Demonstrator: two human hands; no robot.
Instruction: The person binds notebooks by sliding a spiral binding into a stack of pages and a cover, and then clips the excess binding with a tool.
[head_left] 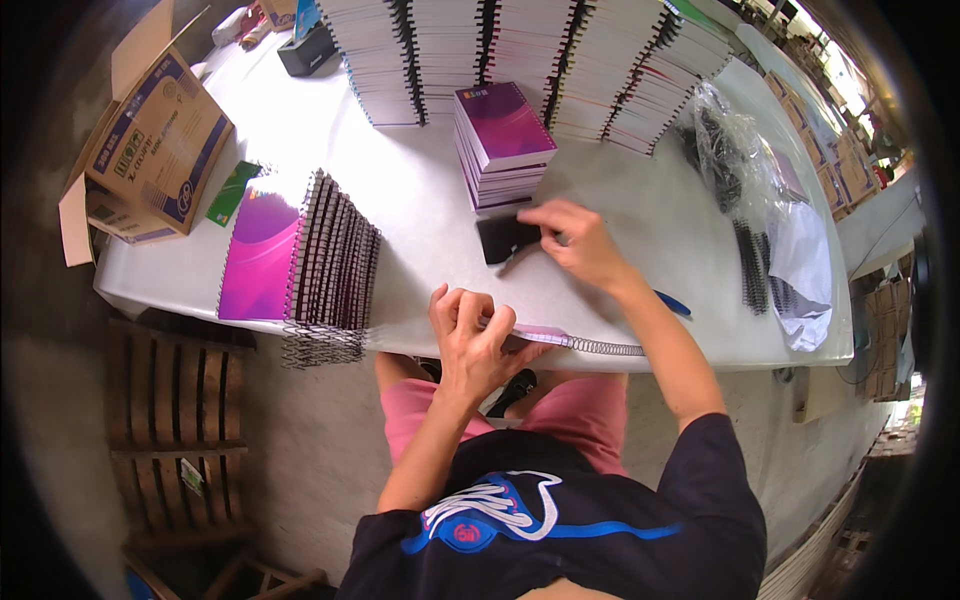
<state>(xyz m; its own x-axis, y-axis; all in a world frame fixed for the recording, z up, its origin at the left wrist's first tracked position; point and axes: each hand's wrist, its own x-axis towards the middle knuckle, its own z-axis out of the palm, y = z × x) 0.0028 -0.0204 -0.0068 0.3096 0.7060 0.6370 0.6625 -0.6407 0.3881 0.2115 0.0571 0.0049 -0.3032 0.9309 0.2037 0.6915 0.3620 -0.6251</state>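
My left hand [470, 335] is closed around a thin purple-edged notebook [543, 333] at the table's front edge, seen nearly edge-on. From its right end a loose wire-like spiral coil [605, 348] sticks out along the edge. My right hand [580, 240] is bent over a flat black rectangular piece [497, 240], with its fingertips pinched at the right side; what kind of thing it is does not show. Just beyond stands a short stack of purple-covered books [505, 130]. To the left is a row of spiral-bound purple notebooks [262, 255], their coils jutting past the table edge.
Tall stacks of spiral-bound books [450, 60] line the back. An open cardboard box [155, 140] and a green card [234, 192] are at the left. Clear plastic wrap [725, 140] and black coils [750, 265] lie right, near a blue tool [673, 303].
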